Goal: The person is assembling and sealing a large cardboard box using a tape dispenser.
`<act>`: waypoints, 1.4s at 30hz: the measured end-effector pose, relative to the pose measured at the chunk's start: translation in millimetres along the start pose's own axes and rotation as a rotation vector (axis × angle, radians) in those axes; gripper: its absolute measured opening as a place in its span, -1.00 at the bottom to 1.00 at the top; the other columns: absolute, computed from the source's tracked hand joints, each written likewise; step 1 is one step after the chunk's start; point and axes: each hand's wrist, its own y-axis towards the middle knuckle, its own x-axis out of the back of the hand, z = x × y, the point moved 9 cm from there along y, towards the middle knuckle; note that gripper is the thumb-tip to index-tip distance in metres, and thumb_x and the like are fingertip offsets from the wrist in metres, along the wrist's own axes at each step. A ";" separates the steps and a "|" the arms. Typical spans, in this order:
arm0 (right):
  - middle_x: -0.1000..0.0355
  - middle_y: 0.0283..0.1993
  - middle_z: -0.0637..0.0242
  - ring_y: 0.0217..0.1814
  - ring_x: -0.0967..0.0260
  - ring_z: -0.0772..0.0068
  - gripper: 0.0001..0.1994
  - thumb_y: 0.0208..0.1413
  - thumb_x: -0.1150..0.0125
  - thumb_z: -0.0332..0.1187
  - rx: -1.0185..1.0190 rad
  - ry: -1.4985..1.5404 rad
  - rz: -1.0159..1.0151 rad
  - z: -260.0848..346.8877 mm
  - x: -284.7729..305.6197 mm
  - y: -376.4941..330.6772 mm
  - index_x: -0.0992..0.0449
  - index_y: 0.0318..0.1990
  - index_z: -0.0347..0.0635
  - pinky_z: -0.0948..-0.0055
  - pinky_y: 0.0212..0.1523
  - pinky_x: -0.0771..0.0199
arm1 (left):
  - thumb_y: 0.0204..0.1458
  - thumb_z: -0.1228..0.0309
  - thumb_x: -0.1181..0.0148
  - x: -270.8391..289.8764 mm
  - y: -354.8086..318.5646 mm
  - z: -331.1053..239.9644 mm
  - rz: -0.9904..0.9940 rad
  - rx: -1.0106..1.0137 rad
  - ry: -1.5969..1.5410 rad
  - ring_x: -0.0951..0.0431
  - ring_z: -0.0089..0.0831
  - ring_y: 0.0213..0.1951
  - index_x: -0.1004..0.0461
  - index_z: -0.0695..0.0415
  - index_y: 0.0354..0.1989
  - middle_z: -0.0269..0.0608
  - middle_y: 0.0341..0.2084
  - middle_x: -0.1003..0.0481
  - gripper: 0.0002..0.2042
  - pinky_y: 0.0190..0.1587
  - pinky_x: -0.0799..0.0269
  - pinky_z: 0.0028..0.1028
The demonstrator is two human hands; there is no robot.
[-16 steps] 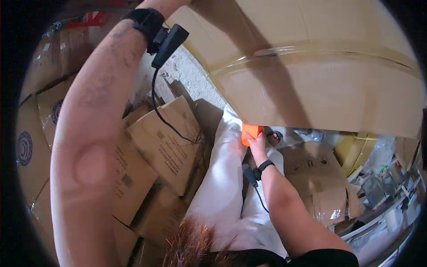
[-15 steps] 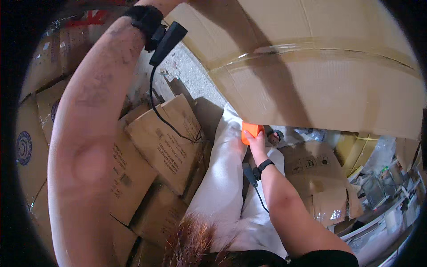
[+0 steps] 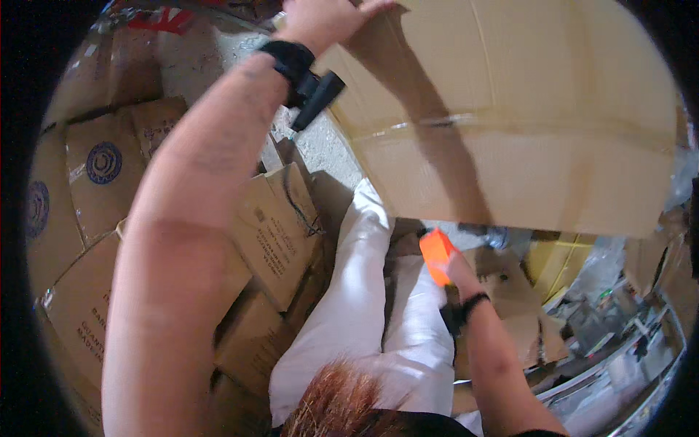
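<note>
A large brown cardboard box (image 3: 524, 160) with a taped seam leans in front of me. My left hand (image 3: 324, 20) is at its upper left edge, partly cut off by the top of the picture. One finger stretches out over the cardboard; the other fingers are hardly visible. Low down, over my right thigh, my right hand (image 3: 459, 271) is closed round an orange, block-shaped object (image 3: 437, 255). What kind of thing it is cannot be made out. Both wrists wear black straps with small black devices.
Stacked cardboard cartons (image 3: 273, 240) crowd the left side. At the right, behind my right arm, lie an opened carton (image 3: 510, 313), a yellow box (image 3: 561, 266) and clear plastic wrap (image 3: 604, 262). Pale concrete floor (image 3: 320, 149) shows between the cartons and the large box.
My right hand has moved right and toward me with the orange object, away from the large box's lower edge. My left arm has shifted right, bringing the left hand into view.
</note>
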 end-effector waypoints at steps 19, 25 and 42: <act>-0.46 -0.10 0.28 -0.07 -0.42 0.43 -0.60 0.04 -0.24 -0.33 -0.476 -0.162 -0.250 281.6 122.2 -335.4 -0.39 0.04 -0.25 0.38 -0.03 -0.40 | 0.26 0.00 0.56 -103.7 -184.5 -10.0 0.479 1.501 -2.118 0.03 -0.31 0.33 0.00 0.22 0.31 -0.05 0.30 -0.02 -0.38 0.29 0.03 -0.26; -0.46 -0.10 0.27 -0.08 -0.42 0.42 -0.60 0.05 -0.23 -0.33 -0.427 -0.182 -0.248 310.2 143.5 -316.7 -0.38 0.04 -0.24 0.38 -0.04 -0.41 | 0.27 0.09 0.37 -127.9 -171.6 66.4 0.472 1.369 -1.390 -0.15 -0.13 0.26 -0.06 0.27 0.27 0.12 0.21 -0.17 -0.45 0.25 -0.09 -0.28; -0.45 -0.10 0.24 -0.09 -0.42 0.39 -0.61 0.09 -0.19 -0.32 -0.370 -0.036 -0.290 286.2 149.5 -315.8 -0.36 0.06 -0.22 0.37 -0.07 -0.42 | 0.21 0.06 0.29 -82.4 1.7 116.4 0.379 0.788 -1.160 -0.26 -0.06 0.18 -0.26 0.26 0.14 0.10 0.10 -0.31 -0.46 0.21 -0.14 -0.30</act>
